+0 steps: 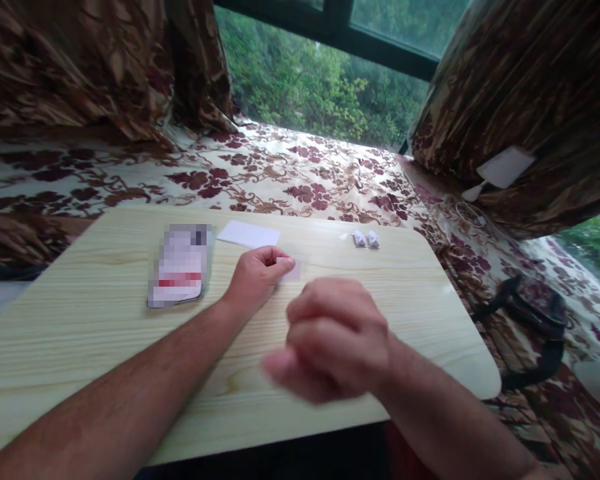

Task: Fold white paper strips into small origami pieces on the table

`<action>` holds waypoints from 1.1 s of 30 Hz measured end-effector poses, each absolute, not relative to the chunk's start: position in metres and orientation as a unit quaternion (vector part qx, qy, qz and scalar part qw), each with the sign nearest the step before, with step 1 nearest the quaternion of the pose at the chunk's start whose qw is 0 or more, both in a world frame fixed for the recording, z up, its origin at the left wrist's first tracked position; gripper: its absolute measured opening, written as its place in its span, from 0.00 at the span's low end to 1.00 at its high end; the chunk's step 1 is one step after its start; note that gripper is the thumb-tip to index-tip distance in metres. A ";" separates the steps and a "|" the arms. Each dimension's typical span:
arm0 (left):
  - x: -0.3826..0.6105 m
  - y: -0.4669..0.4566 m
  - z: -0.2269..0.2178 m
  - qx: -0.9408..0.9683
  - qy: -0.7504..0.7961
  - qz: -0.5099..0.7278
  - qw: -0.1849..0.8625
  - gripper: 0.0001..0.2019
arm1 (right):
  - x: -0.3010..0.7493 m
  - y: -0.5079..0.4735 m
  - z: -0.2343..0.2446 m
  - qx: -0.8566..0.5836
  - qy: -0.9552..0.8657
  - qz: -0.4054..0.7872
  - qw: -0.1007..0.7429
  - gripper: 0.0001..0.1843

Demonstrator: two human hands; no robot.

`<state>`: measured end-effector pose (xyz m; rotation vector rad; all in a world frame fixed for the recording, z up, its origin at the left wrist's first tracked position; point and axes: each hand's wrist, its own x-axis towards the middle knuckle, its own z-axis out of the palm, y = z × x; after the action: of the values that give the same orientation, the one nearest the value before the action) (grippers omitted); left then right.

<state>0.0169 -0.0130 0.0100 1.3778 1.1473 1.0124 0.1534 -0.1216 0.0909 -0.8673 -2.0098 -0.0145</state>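
My left hand (pixel 260 273) pinches a small pale pinkish slip of paper (pixel 293 269) between thumb and fingers, near the middle of the table. Closer to the camera, my right hand (pixel 335 340) is raised over the table, curled into a loose fist and somewhat blurred. Its inner side is turned away, so whatever it may hold is hidden. Just behind my left hand lies a flat white stack of paper (pixel 249 234). Two small folded white paper pieces (pixel 367 239) sit side by side at the back right of the table.
A blurred-out flat packet (pixel 180 267) with a red band lies on the left of the pale wooden table (pixel 105 360). Beyond the table's rounded edge are a flowered cover (pixel 305 180), curtains (pixel 505 87), a white lamp (pixel 505 167) and a black strap-like object (pixel 540 313).
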 end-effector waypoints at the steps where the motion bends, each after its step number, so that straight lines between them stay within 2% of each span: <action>1: 0.016 -0.013 0.010 0.572 0.468 0.432 0.517 0.11 | 0.154 -0.102 0.083 -0.359 -0.790 0.005 0.497 0.14; 3: 0.014 -0.012 0.009 0.575 0.456 0.445 0.512 0.11 | 0.159 -0.066 0.063 -0.460 -0.647 0.095 0.601 0.08; 4: 0.014 -0.011 0.009 0.574 0.460 0.447 0.508 0.11 | 0.163 -0.052 0.052 -0.501 -0.585 0.149 0.620 0.04; 7: 0.013 -0.011 0.008 0.585 0.462 0.441 0.500 0.11 | 0.175 -0.029 0.021 -0.540 -0.523 0.292 0.591 0.07; 11: 0.014 -0.012 0.008 0.600 0.466 0.436 0.483 0.12 | 0.180 -0.032 0.002 -0.537 -0.534 0.372 0.537 0.10; 17: 0.015 -0.014 0.008 0.620 0.460 0.428 0.469 0.11 | 0.173 -0.040 0.000 -0.531 -0.576 0.353 0.512 0.09; 33: 0.016 -0.014 0.005 0.640 0.441 0.402 0.484 0.12 | 0.170 -0.041 -0.006 -0.522 -0.569 0.339 0.538 0.04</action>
<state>0.0160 -0.0140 0.0047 1.5598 1.0752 0.9785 0.1699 -0.0412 -0.0064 -1.2411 -1.3539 0.8067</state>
